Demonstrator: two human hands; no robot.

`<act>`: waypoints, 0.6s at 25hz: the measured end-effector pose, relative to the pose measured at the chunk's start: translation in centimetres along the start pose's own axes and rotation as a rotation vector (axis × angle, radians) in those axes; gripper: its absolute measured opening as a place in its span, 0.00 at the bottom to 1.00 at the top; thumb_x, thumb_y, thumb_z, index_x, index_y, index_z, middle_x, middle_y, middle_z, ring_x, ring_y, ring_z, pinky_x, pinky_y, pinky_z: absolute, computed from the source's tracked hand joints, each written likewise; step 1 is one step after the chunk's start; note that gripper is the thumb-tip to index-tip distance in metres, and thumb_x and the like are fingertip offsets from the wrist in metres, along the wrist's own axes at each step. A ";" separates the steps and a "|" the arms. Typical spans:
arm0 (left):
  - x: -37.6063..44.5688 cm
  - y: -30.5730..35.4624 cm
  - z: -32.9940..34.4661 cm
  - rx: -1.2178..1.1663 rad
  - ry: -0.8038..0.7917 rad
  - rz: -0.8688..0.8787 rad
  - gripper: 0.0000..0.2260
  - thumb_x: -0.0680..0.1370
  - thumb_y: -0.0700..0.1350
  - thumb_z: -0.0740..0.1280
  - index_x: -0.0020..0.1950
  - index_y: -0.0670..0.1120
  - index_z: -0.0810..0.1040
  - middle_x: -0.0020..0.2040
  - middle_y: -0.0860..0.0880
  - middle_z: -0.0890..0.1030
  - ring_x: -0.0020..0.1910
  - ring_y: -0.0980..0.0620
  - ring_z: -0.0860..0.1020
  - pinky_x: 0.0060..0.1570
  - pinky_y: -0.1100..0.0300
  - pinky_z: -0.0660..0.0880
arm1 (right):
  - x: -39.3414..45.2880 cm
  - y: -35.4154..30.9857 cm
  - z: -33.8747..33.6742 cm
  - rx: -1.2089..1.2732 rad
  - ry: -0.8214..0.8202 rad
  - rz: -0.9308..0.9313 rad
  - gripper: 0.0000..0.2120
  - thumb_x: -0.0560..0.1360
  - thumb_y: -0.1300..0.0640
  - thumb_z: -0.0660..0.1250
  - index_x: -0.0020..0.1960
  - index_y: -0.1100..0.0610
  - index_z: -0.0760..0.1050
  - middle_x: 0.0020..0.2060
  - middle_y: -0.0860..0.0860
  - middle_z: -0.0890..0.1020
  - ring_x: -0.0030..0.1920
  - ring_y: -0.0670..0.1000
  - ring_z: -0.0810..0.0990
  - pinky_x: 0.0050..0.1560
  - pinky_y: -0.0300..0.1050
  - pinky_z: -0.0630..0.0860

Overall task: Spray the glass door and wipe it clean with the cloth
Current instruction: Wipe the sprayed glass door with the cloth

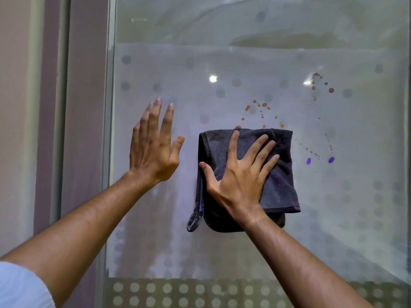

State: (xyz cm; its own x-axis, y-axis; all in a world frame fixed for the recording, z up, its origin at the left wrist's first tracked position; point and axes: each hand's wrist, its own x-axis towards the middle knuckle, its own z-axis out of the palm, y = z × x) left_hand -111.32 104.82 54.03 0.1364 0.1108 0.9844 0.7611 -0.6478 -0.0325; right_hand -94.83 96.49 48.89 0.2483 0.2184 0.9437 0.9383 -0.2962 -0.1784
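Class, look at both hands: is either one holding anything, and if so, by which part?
Neither grips anything. The right hand presses the folded dark cloth flat against the glass door, fingers spread over its middle. The left hand is open, empty.

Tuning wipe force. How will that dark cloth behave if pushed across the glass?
The dark cloth is probably floppy: it lies folded, its lower edge and tag hanging below the right hand. Its plush pile suggests it is light and likely to drag rather than slide on the glass door. Only the spread fingers pin it, so free corners may bunch.

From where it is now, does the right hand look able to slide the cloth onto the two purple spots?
Probably yes: the right hand presses the cloth flat on the glass, and only bare glass separates it from the purple spots.
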 end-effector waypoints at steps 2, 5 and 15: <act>0.0 -1.0 0.5 0.001 -0.039 -0.014 0.33 0.78 0.54 0.56 0.80 0.47 0.50 0.81 0.43 0.49 0.79 0.44 0.48 0.74 0.47 0.52 | -0.1 0.0 0.6 -0.017 0.041 -0.006 0.43 0.71 0.33 0.56 0.79 0.54 0.52 0.73 0.75 0.50 0.74 0.75 0.46 0.71 0.75 0.47; -0.2 -2.2 1.5 0.017 -0.066 -0.012 0.33 0.78 0.56 0.53 0.80 0.48 0.44 0.81 0.44 0.43 0.79 0.47 0.41 0.76 0.52 0.42 | -0.1 0.2 1.3 -0.019 0.086 -0.029 0.39 0.70 0.40 0.58 0.78 0.54 0.56 0.74 0.73 0.53 0.75 0.74 0.49 0.72 0.73 0.48; -0.6 -2.9 2.3 0.030 -0.049 0.019 0.34 0.78 0.57 0.51 0.80 0.48 0.43 0.81 0.44 0.41 0.79 0.49 0.40 0.77 0.53 0.39 | 5.3 5.7 -0.2 0.003 0.283 0.035 0.33 0.72 0.53 0.56 0.76 0.62 0.61 0.74 0.66 0.63 0.75 0.69 0.58 0.74 0.67 0.54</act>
State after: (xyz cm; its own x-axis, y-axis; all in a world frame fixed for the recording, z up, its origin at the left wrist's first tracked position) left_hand -112.21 108.36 53.15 0.1817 0.1360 0.9739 0.7769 -0.6270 -0.0573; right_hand -88.18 95.75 52.93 0.2038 -0.0607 0.9771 0.9312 -0.2962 -0.2126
